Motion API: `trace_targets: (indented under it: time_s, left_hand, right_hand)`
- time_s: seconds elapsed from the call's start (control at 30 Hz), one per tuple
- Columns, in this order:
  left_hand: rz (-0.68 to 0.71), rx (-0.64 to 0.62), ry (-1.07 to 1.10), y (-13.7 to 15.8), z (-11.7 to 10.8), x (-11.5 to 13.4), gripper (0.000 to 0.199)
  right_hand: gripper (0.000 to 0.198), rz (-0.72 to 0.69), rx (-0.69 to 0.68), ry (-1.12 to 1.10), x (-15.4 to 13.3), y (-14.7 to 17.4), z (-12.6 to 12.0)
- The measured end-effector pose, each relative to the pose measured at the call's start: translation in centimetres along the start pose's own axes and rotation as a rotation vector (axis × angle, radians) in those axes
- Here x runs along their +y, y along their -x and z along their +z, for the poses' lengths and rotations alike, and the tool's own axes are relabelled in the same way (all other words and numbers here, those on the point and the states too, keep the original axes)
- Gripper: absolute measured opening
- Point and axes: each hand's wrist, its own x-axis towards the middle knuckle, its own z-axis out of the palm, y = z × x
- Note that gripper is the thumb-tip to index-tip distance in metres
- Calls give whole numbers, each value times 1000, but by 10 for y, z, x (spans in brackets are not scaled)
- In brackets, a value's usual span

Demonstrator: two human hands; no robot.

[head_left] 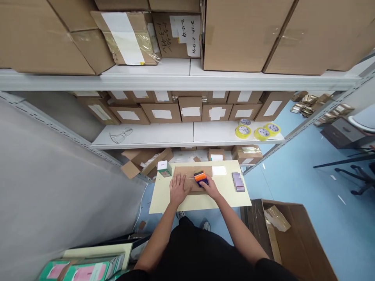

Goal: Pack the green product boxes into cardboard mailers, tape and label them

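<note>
A flat brown cardboard box [183, 171] lies on the pale yellow table [164, 199], a seam running across its top. My left hand [178, 189] rests flat on its left part with the fingers spread, holding nothing. In my right hand [211, 188] is an orange and dark blue tape dispenser [200, 176], set against the right half of the box. The fingers wrap its near side and partly hide it. A small green and white box [164, 168] stands beyond my left hand. Near the far edge lies a white label sheet [219, 170].
Blurred purple item [238, 182] lies at the table's right. Behind stands a shelf [164, 132] with labelled cartons, glasses [121, 135] and yellow tape rolls [262, 133]. An open carton [146, 162] sits low at left; a large open box [295, 234] stands at my right.
</note>
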Motion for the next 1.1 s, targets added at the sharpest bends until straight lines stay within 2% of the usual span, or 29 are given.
trace_targets:
  time_s: [0.07, 0.17, 0.2, 0.3, 0.37, 0.47, 0.53, 0.67, 0.83, 0.97, 1.03, 1.1]
  left_hand:
    - [-57, 63, 131, -5, -4, 2, 69]
    - [-183, 177, 404, -19, -15, 11, 45]
    - [-231, 165, 513, -25, -19, 16, 43]
    - [-393, -69, 895, -44, -30, 35, 56]
    - [-472, -168, 1107, -54, -37, 48, 60]
    - [-511, -205, 1321, -64, -48, 63, 56]
    - [-500, -159, 1422, -68, -56, 69, 50]
    - [-426, -42, 1520, -70, -74, 73, 41]
    - [-354, 64, 1421, -64, -91, 76, 33]
    - [-349, 134, 1427, -61, -96, 78, 45]
    - [-346, 124, 1453, -62, -98, 78, 54]
    - [-346, 91, 1439, -64, -100, 76, 50]
  right_hand:
    - [41, 1, -1, 27, 0, -1, -1]
    - [42, -10, 5, 74, 3, -2, -1]
    - [42, -12, 3, 86, 4, -2, -1]
    - [44, -27, -19, 98, 7, -2, -2]
    - [44, -51, -35, 96, 7, -1, -2]
    - [45, -62, -47, 83, 5, 0, -2]
    - [45, -54, -53, 83, 3, 0, -2]
    - [44, -66, -52, 113, 3, -1, -4]
    - [47, -50, -71, 111, 2, -3, -5]
    - [48, -31, -70, 88, -5, -3, -4]
    - [49, -11, -70, 74, -10, -2, -4]
    - [49, 16, -73, 72, -17, -3, -6]
